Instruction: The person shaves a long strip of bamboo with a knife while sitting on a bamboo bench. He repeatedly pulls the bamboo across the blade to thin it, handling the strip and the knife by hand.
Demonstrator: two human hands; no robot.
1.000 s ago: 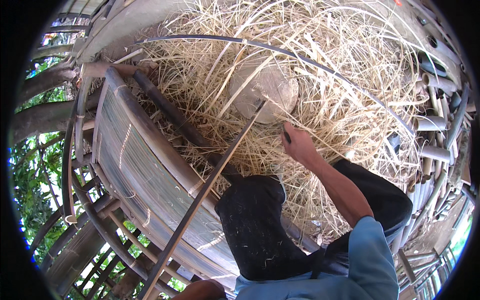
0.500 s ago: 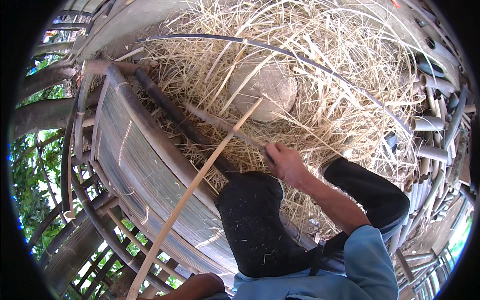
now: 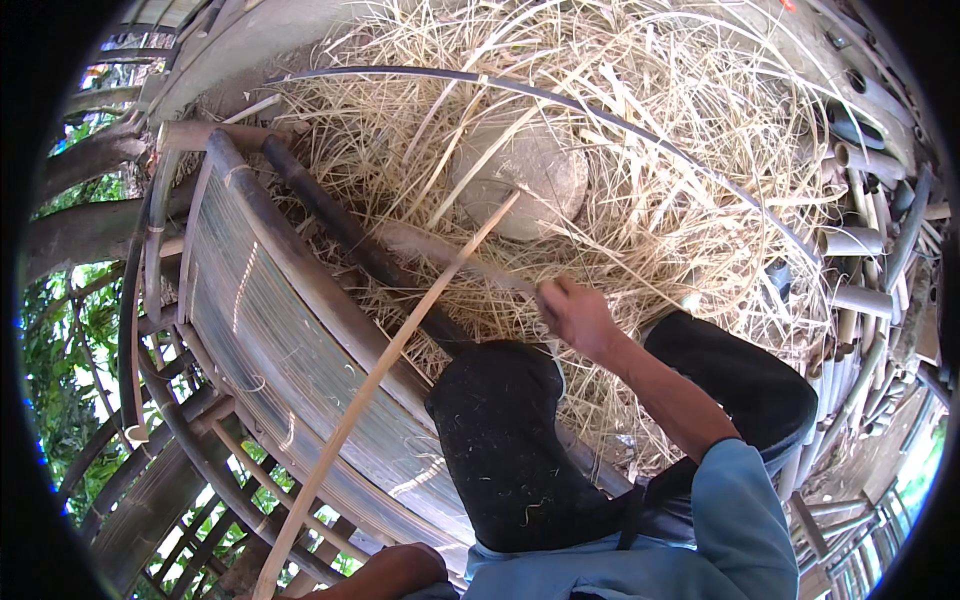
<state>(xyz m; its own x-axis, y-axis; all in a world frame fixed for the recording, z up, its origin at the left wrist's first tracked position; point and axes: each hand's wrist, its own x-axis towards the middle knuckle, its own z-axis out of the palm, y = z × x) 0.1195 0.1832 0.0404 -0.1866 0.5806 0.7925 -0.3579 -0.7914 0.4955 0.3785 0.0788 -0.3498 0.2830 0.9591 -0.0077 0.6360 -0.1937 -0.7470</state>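
Observation:
A long-bladed knife point(image 3: 455, 258) is in my right hand point(image 3: 575, 315), whose fingers are wrapped round its handle. Motion blurs the blade, which lies behind or against a long pale bamboo strip point(image 3: 385, 365); I cannot tell if they touch. The strip slants from the lower left edge up to a round chopping block point(image 3: 520, 180), its narrow tip over the block's top. Of my left arm, only a bent part shows at the lower edge, close to the strip's near end; the hand itself is out of the picture.
Pale shavings point(image 3: 680, 150) cover the ground around the block, with a long dark strip point(image 3: 590, 110) arched across them. A slatted bamboo bench point(image 3: 300, 330) stands at left beside my black-trousered legs point(image 3: 490, 440). Cut bamboo tubes point(image 3: 855, 243) are stacked at right.
My right hand has shifted slightly to the right and down the picture, and the knife blade is more blurred. The bamboo strip keeps nearly the same position.

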